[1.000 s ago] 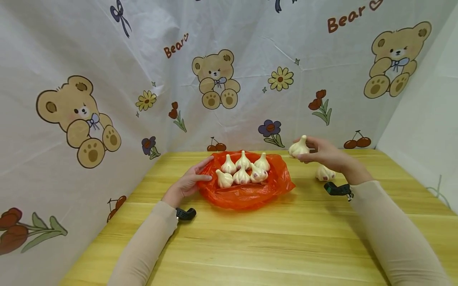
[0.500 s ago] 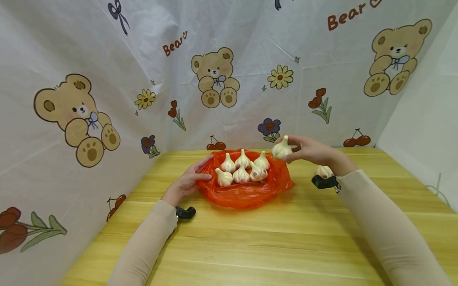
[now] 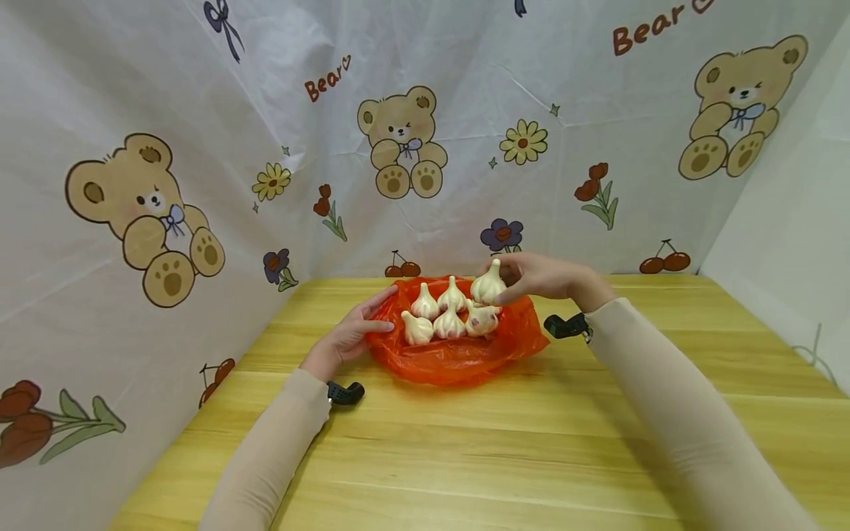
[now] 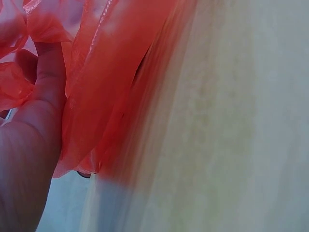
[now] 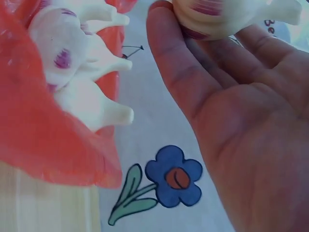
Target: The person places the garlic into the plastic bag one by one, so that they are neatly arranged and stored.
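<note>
A crumpled red plastic bag [image 3: 445, 369] lies wide at its mouth on the table, with several white garlic bulbs [image 3: 449, 322] inside, their stems mostly upward. At its left rim my left hand [image 3: 348, 335] grips the film, thumb over the edge and fingers along the outside; red film covers part of that hand in the left wrist view. My right hand [image 3: 541, 279] holds another garlic bulb [image 3: 488, 283], stem up, between thumb and fingers over the right part of the bag. The right wrist view shows this held bulb [image 5: 212, 17] at the fingertips, apart from the bagged ones.
The wooden table [image 3: 425, 457] extends forward to a white cloth [image 3: 465, 66] printed with bears and flowers, which also lines the left side. A white wall [image 3: 803, 243] stands at the right. A dark wrist camera [image 3: 567, 326] sits under the right forearm.
My right hand has carried the garlic bulb leftward, from beside the bag to over its right part. The loose bulb on the table is now hidden behind the right arm. My left hand stays put.
</note>
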The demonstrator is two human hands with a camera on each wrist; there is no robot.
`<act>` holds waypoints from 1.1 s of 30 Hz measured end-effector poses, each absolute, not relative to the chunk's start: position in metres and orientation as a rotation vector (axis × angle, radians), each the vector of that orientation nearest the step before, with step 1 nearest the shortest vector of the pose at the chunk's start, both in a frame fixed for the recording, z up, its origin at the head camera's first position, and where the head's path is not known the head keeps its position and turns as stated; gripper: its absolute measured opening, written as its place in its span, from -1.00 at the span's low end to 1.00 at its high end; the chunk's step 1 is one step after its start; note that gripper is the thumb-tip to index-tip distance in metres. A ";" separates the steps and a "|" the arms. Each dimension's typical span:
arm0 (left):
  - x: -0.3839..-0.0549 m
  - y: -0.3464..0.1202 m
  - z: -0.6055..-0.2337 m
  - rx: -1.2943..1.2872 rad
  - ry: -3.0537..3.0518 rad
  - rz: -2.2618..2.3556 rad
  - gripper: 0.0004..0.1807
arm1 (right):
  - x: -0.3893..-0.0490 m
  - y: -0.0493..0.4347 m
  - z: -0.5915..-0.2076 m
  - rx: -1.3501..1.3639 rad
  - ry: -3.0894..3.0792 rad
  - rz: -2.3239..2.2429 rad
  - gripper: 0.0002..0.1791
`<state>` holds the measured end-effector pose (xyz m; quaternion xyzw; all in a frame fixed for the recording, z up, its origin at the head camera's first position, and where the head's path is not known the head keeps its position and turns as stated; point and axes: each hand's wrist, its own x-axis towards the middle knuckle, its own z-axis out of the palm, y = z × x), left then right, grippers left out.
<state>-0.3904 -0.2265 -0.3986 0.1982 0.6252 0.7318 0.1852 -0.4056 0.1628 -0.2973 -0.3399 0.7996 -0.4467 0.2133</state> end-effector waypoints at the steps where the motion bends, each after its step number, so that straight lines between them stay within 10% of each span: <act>1: -0.390 -0.226 -0.398 0.560 1.761 2.061 -0.08 | -0.408 0.159 -0.298 -0.933 2.214 -1.232 -0.40; 33: -0.392 -0.227 -0.399 0.588 1.756 2.046 -0.05 | -0.417 0.083 -0.327 -0.945 2.211 -0.691 -0.40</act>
